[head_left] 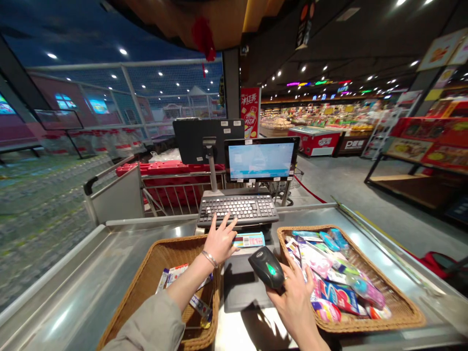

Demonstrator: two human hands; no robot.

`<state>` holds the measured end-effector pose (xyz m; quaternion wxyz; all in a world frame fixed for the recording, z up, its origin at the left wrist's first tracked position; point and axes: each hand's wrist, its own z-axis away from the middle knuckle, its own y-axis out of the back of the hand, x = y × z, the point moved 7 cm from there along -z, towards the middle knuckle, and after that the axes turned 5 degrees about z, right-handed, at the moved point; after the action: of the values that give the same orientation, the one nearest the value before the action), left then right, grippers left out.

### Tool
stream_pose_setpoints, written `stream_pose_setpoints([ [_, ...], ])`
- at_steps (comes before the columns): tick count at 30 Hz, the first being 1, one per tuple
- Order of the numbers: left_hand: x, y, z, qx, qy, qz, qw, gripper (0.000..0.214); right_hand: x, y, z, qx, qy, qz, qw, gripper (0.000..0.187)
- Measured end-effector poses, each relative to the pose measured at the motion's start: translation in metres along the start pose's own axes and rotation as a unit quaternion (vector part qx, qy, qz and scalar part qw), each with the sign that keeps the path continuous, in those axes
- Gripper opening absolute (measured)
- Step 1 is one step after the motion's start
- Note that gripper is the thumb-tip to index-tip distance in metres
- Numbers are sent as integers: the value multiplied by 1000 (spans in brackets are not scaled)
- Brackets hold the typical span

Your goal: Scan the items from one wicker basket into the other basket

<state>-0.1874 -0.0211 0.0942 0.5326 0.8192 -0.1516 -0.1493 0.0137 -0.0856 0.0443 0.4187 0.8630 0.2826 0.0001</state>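
fingers (223, 224) spread, left hand (219, 245) reaches over keyboard (256, 206); right hand (295, 295) clasps tilted scanner (266, 267).

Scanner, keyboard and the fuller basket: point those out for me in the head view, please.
Scanner (265, 267): head view, on its black head.
Keyboard (245, 206): head view, on the keys near its middle.
Fuller basket (400, 310): head view, on the bare wicker inside its near right corner.

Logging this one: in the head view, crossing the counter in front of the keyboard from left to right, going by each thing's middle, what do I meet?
Left wicker basket, left hand, blue-and-white packet, black scanner, right hand, fuller wicker basket.
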Motion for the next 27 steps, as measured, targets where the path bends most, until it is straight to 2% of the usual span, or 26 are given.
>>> stream_pose_setpoints([
  [9, 8, -11, -17, -3, -13, 6, 1000, 36, 16, 6, 2, 15, -33, 30, 999, 20],
  [14, 22, -15, -33, -3, -35, 18, 999, 35, 34, 11, 5, 30, -35, 49, 998, 15],
  [17, 32, -17, -44, 3, -56, 26, 998, 33, 49, 17, 8, 35, -68, 53, 996, 14],
  [23, 54, -25, -66, 1, -89, 41, 995, 35, 73, 29, 16, 39, -122, 67, 990, 28],
  [27, 68, -29, -77, 8, -112, 52, 992, 34, 86, 39, 20, 53, -141, 81, 985, 32],
])
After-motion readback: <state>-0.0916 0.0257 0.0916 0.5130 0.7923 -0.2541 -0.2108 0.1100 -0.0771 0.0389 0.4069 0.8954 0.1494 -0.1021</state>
